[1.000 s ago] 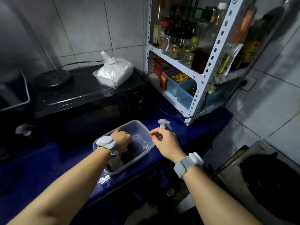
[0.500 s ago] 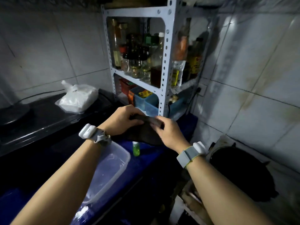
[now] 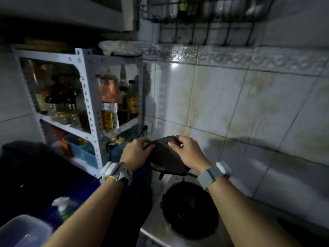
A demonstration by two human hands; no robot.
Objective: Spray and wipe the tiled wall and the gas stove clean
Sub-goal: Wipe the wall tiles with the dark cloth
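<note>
1. the left hand and the right hand are raised together above the gas stove, both gripping a dark grey crumpled cleaning cloth between them.
2. the left fingers are curled around the cloth's left edge; the right thumb and fingers pinch its upper right edge, so both hands are closed on the fabric.
3. the cloth hangs in the air, just in front of the white glazed tiled wall, not touching it as far as can be told.
4. the wall tiles carry brownish streaks and stains, with a patterned border strip along the top.
5. the steel-topped gas stove sits below the hands, its round black burner ring directly under the right wrist.
6. a small green spray bottle with a white trigger head stands on the dark blue counter at lower left, beside a clear plastic tub.
7. a white perforated metal shelf rack holding bottles and jars stands to the left of the hands.
8. each wrist wears a grey strap with a white device.
</note>
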